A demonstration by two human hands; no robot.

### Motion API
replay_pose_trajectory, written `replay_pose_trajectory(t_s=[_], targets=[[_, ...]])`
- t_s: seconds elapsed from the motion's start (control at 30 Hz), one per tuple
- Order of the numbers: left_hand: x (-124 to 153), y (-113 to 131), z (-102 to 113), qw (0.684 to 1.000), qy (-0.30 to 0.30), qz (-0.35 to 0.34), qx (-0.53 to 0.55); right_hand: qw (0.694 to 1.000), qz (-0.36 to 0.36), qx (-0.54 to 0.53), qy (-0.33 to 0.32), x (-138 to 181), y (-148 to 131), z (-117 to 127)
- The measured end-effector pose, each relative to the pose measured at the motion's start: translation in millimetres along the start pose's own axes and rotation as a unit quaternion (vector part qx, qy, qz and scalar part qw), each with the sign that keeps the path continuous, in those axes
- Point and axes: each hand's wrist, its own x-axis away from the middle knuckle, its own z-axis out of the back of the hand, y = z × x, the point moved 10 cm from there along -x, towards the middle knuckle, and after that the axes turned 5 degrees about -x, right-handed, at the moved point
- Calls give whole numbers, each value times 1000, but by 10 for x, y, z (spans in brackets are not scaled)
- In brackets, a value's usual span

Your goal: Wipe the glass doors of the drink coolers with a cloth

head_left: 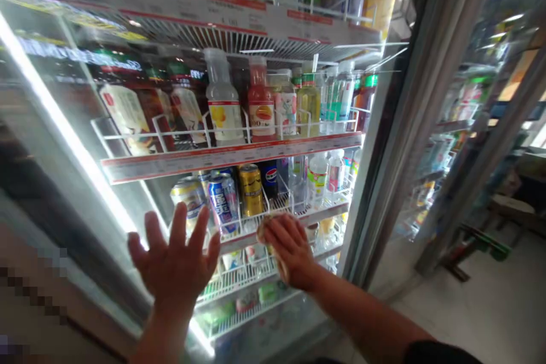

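Observation:
My left hand [173,256] is raised in front of the glass door [298,318] of a drinks fridge, its fingers spread and nothing in it. Whether its palm touches the glass, I cannot tell. To its right, my right hand [292,242] presses a light-coloured cloth [279,261] against the door, and the hand covers most of it. Behind the glass, near my left fingertips, stand a blue can [222,202] and a silver and yellow can [187,196]. A gold can [251,190] is a little above and left of my right hand.
Bottles, including a red one [261,102], fill the shelf above the cans. White wire shelves with a red and white label strip [234,153] run across the fridge. A grey door frame [384,142] stands at the right. Beyond it lies a green and black object [484,244] near the floor.

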Motion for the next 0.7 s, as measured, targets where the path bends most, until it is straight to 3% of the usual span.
replay_pose_trajectory(t_s=[0.1,0.2,0.27,0.37,0.43,0.5,0.6,0.7], targets=[[13,7,-5,1000,-4,15,19,999,33,-26,-31,49,-137,-102],[24,135,29,997,8,35,71,999,-3,-40,22,-293,-47,17],[10,362,73,991,24,14,134,995,-40,-60,64,-569,7,107],[-57,799,101,969,22,-59,241,985,-84,-130,70,-815,-10,129],[-129,975,35,960,-6,-68,271,977,-92,-185,54,-817,-22,133],[-203,1032,-52,972,-28,-53,226,975,-92,-196,54,-701,82,216],[-321,992,-60,995,-1,-42,90,989,-99,-64,89,-392,521,473],[-545,858,12,999,35,-27,30,986,-91,118,72,-111,996,601]])
